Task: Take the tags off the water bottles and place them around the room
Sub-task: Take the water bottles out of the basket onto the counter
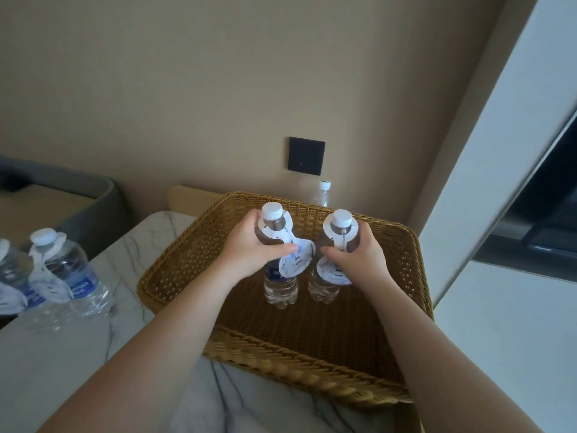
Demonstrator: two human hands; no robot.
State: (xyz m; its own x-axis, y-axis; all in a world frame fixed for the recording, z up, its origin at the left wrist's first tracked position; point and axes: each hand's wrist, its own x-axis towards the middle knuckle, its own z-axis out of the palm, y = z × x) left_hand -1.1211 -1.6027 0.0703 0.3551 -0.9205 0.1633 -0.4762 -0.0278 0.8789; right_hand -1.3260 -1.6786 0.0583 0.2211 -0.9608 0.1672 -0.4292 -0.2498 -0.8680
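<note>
Two clear water bottles with white caps stand upright inside a woven wicker basket [406, 245]. My left hand [249, 248] grips the left bottle [280, 289] around its shoulder. My right hand [359, 254] grips the right bottle [323, 290] the same way. Each bottle wears a white paper tag round its neck: the left tag [295, 260] and the right tag [332, 273] hang down the fronts, partly under my fingers.
The basket sits on a marble-patterned table [62, 354]. Two more tagged bottles [75, 273] stand at the table's left edge. Another bottle [323, 193] stands behind the basket by the beige wall with a black wall plate [306, 156]. A grey chair [62, 195] is at left.
</note>
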